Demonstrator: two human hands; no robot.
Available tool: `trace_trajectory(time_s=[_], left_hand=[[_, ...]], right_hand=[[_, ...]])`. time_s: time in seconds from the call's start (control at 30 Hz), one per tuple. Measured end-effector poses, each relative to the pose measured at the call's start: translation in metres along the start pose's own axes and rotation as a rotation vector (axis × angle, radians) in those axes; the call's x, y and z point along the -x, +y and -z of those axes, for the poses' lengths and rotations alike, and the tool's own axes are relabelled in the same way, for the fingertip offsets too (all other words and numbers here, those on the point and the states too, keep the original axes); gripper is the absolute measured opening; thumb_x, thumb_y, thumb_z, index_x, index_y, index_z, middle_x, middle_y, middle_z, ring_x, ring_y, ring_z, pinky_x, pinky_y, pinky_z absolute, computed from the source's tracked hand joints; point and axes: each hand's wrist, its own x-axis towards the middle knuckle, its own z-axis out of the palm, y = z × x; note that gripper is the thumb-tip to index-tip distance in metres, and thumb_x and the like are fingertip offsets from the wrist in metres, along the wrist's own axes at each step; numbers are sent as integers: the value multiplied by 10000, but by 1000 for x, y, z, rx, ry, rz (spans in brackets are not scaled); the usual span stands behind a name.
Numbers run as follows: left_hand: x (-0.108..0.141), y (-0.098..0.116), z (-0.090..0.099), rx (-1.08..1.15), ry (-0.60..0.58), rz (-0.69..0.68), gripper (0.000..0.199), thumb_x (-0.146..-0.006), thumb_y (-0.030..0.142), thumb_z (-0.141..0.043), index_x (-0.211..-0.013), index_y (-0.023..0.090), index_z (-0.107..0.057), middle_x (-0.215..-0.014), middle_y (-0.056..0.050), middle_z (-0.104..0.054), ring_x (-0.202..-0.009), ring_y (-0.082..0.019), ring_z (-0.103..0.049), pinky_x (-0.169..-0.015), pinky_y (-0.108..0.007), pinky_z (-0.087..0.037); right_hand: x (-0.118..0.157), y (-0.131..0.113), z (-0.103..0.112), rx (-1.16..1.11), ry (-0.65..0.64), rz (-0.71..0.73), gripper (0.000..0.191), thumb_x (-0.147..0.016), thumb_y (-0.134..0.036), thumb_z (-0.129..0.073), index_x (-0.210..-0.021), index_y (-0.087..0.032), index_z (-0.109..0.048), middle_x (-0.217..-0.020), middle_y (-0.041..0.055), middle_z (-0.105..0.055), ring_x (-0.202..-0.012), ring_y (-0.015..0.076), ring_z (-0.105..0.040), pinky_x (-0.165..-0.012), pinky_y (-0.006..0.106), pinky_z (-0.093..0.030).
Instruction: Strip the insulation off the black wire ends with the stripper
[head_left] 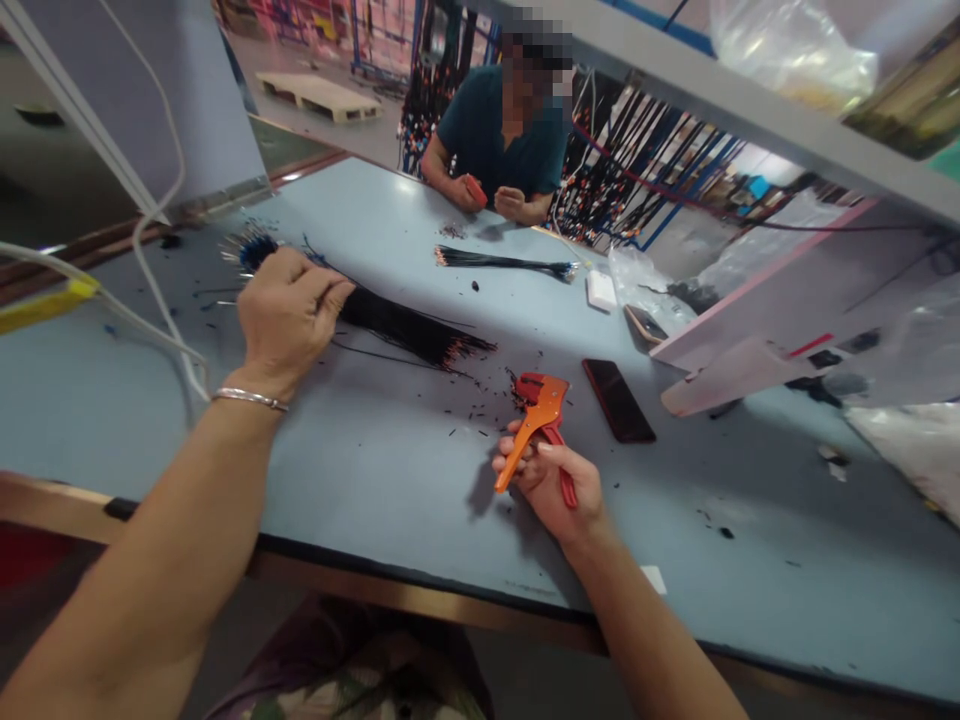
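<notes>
In the head view, our right hand (561, 482) grips an orange wire stripper (551, 400), left of a phone (619, 402). Our left hand (286, 308) pinches over the black wire bundle (409, 328); we cannot tell whether it holds any wire.

L hand (289, 305): palm down, thumb & forefinger pinched; L forearm (172, 530) behind grip, to its L. R hand (555, 485): palm up, fingers curled; R forearm (645, 620) behind grip, to its R.
</notes>
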Motion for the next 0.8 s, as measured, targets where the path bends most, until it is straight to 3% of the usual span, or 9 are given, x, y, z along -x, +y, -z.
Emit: trace_trajectory(time_s=[0.17,0.23,0.3,0.33,0.47,0.53,0.63,0.8], left_hand=[[3,-2,-1,38,286,25,432,-961,456,-383,-725,156,-585,-677,-29,-490,-752,-170,-506,-760,-317,-394],[6,2,0,24,291,39,450,-968,454,-335,-698,168,-552,-646,-23,-489,-676,-154,-492,-697,-299,-374],[9,9,0,-35,165,36,477,-971,452,-291,-683,173,-550,-614,-27,-514,-602,-145,-483,-613,-285,-335],[10,12,0,-94,46,29,481,-967,450,-292,-679,172,-557,-601,-33,-531,-592,-148,-497,-584,-283,-315],[8,20,-1,-290,-583,-12,464,-953,460,-331,-819,159,-657,-722,-83,-669,-688,-215,-623,-572,-282,-310],[5,18,1,-315,-823,-11,500,-946,512,-319,-952,180,-692,-832,-97,-714,-762,-251,-658,-597,-281,-348],[-1,10,7,-333,-951,9,518,-934,557,-333,-1055,209,-697,-982,-106,-728,-884,-277,-666,-654,-290,-408],[-7,-5,22,-424,-934,93,399,-943,378,-375,-1072,165,-686,-1091,-147,-702,-978,-321,-650,-707,-334,-456]], right_hand=[[0,0,2,-5,4,-3,263,-757,-223,-586,-1003,-152,-644,-869,60,-715,-787,221,-714,-697,323,-559],[0,0,2,-5,4,-5,266,-756,-220,-586,-1006,-151,-644,-869,60,-715,-784,218,-714,-702,323,-558],[0,0,1,-1,9,-4,262,-751,-217,-593,-999,-151,-648,-866,60,-718,-784,219,-716,-708,324,-559],[0,0,0,1,11,-3,257,-750,-217,-597,-992,-151,-651,-861,58,-720,-781,219,-717,-708,324,-560],[1,-1,-3,3,9,1,243,-755,-223,-596,-983,-163,-656,-852,53,-721,-774,219,-714,-697,338,-567],[1,-1,-3,-3,7,2,242,-751,-225,-599,-978,-167,-658,-848,52,-719,-779,224,-711,-692,342,-567],[1,0,-2,-4,6,3,244,-745,-228,-603,-974,-167,-660,-850,52,-717,-780,227,-712,-688,336,-565],[0,0,1,-9,12,-2,245,-751,-236,-601,-975,-154,-657,-861,60,-720,-776,221,-714,-721,340,-567]])
